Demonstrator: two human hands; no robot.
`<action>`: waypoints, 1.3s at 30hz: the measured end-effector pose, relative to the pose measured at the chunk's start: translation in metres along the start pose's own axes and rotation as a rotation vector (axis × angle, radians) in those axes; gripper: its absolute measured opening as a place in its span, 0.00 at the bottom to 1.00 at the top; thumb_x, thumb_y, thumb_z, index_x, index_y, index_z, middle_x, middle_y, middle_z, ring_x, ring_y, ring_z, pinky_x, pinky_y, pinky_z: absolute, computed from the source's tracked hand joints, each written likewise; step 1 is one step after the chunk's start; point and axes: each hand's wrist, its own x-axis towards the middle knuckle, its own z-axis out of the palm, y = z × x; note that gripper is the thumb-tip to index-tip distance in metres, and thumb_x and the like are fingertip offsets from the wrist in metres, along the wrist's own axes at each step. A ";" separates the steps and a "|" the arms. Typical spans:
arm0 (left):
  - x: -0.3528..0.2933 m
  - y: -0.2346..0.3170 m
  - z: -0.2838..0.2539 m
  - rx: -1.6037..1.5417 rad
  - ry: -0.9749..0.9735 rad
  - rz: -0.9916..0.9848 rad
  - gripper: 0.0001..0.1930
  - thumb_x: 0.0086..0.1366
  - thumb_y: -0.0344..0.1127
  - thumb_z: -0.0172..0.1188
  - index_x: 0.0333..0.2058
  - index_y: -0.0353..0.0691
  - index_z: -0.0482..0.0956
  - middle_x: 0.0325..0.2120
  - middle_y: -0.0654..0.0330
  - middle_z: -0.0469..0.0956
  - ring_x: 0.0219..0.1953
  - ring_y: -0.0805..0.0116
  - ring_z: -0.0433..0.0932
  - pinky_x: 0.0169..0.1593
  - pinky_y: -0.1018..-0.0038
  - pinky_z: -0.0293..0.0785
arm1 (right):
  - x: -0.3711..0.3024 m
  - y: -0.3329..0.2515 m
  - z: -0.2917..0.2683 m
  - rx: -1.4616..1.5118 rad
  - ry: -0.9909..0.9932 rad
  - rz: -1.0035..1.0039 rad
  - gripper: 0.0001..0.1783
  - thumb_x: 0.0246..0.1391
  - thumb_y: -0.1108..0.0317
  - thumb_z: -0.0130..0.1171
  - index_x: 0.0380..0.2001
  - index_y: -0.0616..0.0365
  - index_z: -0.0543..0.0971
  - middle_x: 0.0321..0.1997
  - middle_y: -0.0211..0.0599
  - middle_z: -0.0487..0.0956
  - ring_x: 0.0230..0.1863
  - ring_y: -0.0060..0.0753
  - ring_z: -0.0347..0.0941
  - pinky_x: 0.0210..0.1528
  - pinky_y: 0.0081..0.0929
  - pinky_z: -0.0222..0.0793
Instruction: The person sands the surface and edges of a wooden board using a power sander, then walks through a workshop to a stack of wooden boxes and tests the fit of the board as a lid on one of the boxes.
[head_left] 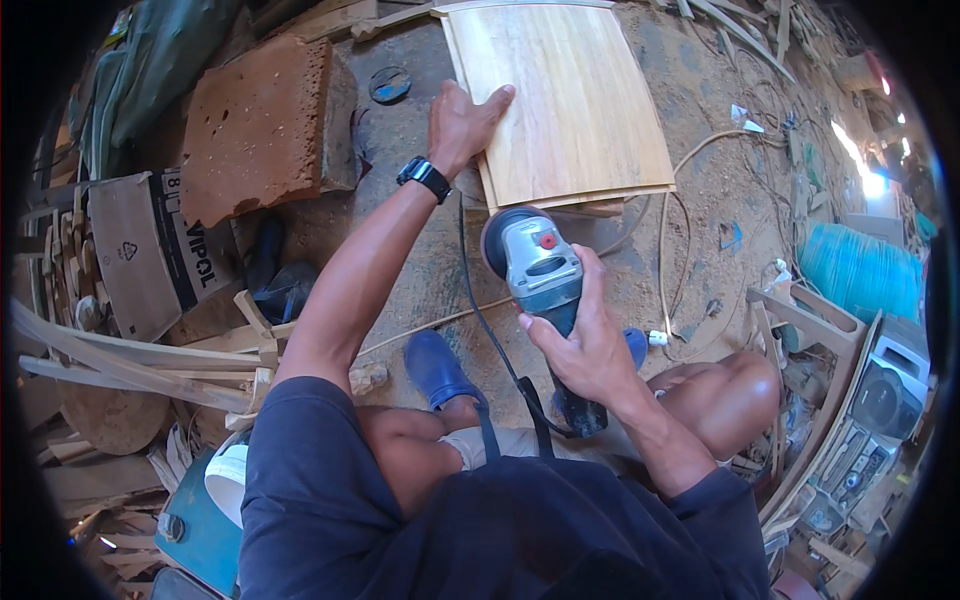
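Note:
A pale wooden panel (560,100) lies in front of me, its near edge raised a little above the floor. At its left edge is my left hand (466,122), thumb on the top face and fingers curled at the side, partly hidden. My right hand (590,340) is wrapped round the body of a grey and silver angle grinder (542,262). The grinder's round dark disc (497,240) sits at the panel's near left corner; whether it touches the wood I cannot tell. A black power cord (487,325) runs down past the tool.
A rough brown block (255,125) and a cardboard box (150,250) stand on the left, above long wood strips (130,365). A pale cable (664,265) winds over the dusty floor. Right are a blue coil of line (860,275) and a radio (880,400).

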 end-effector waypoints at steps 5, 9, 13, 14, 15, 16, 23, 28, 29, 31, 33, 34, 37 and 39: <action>0.001 -0.002 0.000 -0.011 -0.019 -0.012 0.40 0.52 0.62 0.66 0.35 0.18 0.73 0.32 0.35 0.79 0.36 0.48 0.82 0.42 0.62 0.77 | -0.001 0.012 -0.009 0.017 0.048 0.027 0.45 0.52 0.64 0.61 0.63 0.65 0.45 0.49 0.59 0.73 0.47 0.51 0.76 0.49 0.37 0.70; 0.003 -0.002 0.001 -0.008 -0.029 -0.012 0.39 0.52 0.62 0.66 0.35 0.18 0.73 0.32 0.36 0.80 0.36 0.49 0.82 0.42 0.63 0.77 | -0.002 0.014 -0.023 0.142 0.104 0.077 0.43 0.53 0.65 0.61 0.63 0.64 0.45 0.44 0.51 0.78 0.45 0.42 0.78 0.50 0.34 0.70; 0.004 -0.002 0.000 -0.023 -0.046 0.004 0.40 0.52 0.62 0.66 0.36 0.17 0.73 0.33 0.31 0.78 0.38 0.45 0.82 0.42 0.61 0.77 | -0.002 0.033 -0.038 0.188 0.190 0.091 0.41 0.54 0.68 0.60 0.62 0.62 0.47 0.43 0.46 0.79 0.44 0.37 0.78 0.50 0.33 0.70; 0.004 -0.002 0.000 -0.022 -0.043 0.008 0.40 0.52 0.62 0.66 0.36 0.17 0.73 0.33 0.31 0.78 0.38 0.45 0.82 0.42 0.61 0.77 | -0.002 0.037 -0.042 0.197 0.213 0.099 0.40 0.54 0.68 0.60 0.62 0.62 0.47 0.43 0.46 0.79 0.44 0.38 0.78 0.50 0.32 0.70; 0.004 -0.002 0.000 -0.020 -0.040 0.013 0.40 0.52 0.61 0.66 0.36 0.17 0.73 0.33 0.32 0.78 0.38 0.45 0.82 0.43 0.61 0.77 | -0.001 0.040 -0.047 0.198 0.244 0.100 0.39 0.53 0.68 0.61 0.62 0.61 0.49 0.43 0.45 0.78 0.45 0.36 0.77 0.51 0.31 0.69; 0.004 -0.002 0.000 -0.019 -0.042 0.009 0.40 0.52 0.61 0.66 0.36 0.17 0.73 0.33 0.32 0.78 0.38 0.46 0.82 0.43 0.61 0.77 | -0.001 0.044 -0.053 0.188 0.263 0.099 0.39 0.53 0.68 0.61 0.61 0.62 0.50 0.43 0.45 0.78 0.45 0.34 0.76 0.51 0.31 0.69; 0.003 0.001 -0.001 0.016 -0.046 -0.006 0.39 0.53 0.61 0.65 0.37 0.18 0.73 0.34 0.32 0.79 0.38 0.46 0.82 0.44 0.62 0.76 | 0.002 0.059 -0.079 0.320 0.371 0.093 0.38 0.54 0.66 0.62 0.61 0.63 0.52 0.45 0.43 0.76 0.46 0.31 0.74 0.50 0.28 0.69; 0.003 -0.001 0.000 0.028 -0.016 0.026 0.40 0.53 0.62 0.65 0.36 0.19 0.73 0.34 0.33 0.79 0.38 0.46 0.82 0.44 0.63 0.76 | -0.001 0.052 -0.075 0.156 0.270 0.162 0.42 0.52 0.60 0.62 0.62 0.62 0.50 0.45 0.48 0.76 0.45 0.36 0.76 0.50 0.32 0.70; 0.002 0.001 0.000 -0.002 -0.027 0.038 0.40 0.53 0.62 0.65 0.36 0.19 0.73 0.33 0.34 0.79 0.37 0.46 0.82 0.44 0.63 0.76 | -0.003 0.054 -0.069 0.057 0.287 0.120 0.45 0.51 0.58 0.62 0.63 0.61 0.49 0.44 0.51 0.76 0.42 0.38 0.76 0.47 0.34 0.71; 0.001 0.005 0.001 0.011 -0.036 0.040 0.39 0.53 0.62 0.66 0.36 0.19 0.73 0.33 0.34 0.79 0.37 0.47 0.81 0.43 0.63 0.76 | -0.005 0.052 -0.063 0.101 0.232 0.114 0.45 0.51 0.58 0.62 0.63 0.62 0.48 0.44 0.52 0.76 0.34 0.39 0.75 0.42 0.34 0.71; 0.003 0.002 -0.001 0.037 -0.028 0.027 0.39 0.53 0.62 0.66 0.35 0.19 0.73 0.33 0.35 0.79 0.37 0.48 0.81 0.43 0.63 0.76 | -0.007 0.052 -0.063 0.134 0.211 0.120 0.45 0.51 0.59 0.62 0.63 0.62 0.48 0.44 0.52 0.76 0.33 0.39 0.75 0.42 0.34 0.71; 0.004 0.001 -0.001 0.038 -0.031 0.024 0.39 0.53 0.62 0.65 0.35 0.20 0.73 0.33 0.35 0.79 0.37 0.48 0.81 0.43 0.63 0.76 | -0.006 0.051 -0.066 0.116 0.227 0.126 0.44 0.51 0.60 0.62 0.63 0.62 0.48 0.44 0.52 0.76 0.33 0.39 0.76 0.43 0.33 0.71; 0.005 -0.002 0.000 0.040 -0.032 0.013 0.39 0.53 0.62 0.65 0.35 0.20 0.73 0.33 0.35 0.79 0.37 0.49 0.81 0.44 0.63 0.75 | -0.002 0.057 -0.078 0.196 0.298 0.124 0.43 0.51 0.63 0.63 0.62 0.63 0.49 0.45 0.51 0.76 0.37 0.38 0.77 0.46 0.32 0.71; 0.006 0.000 0.001 0.037 -0.039 0.025 0.38 0.53 0.62 0.65 0.35 0.20 0.73 0.33 0.35 0.79 0.38 0.49 0.81 0.44 0.63 0.75 | -0.001 0.067 -0.089 0.200 0.377 0.127 0.40 0.52 0.65 0.62 0.61 0.64 0.50 0.45 0.48 0.77 0.44 0.35 0.77 0.50 0.30 0.70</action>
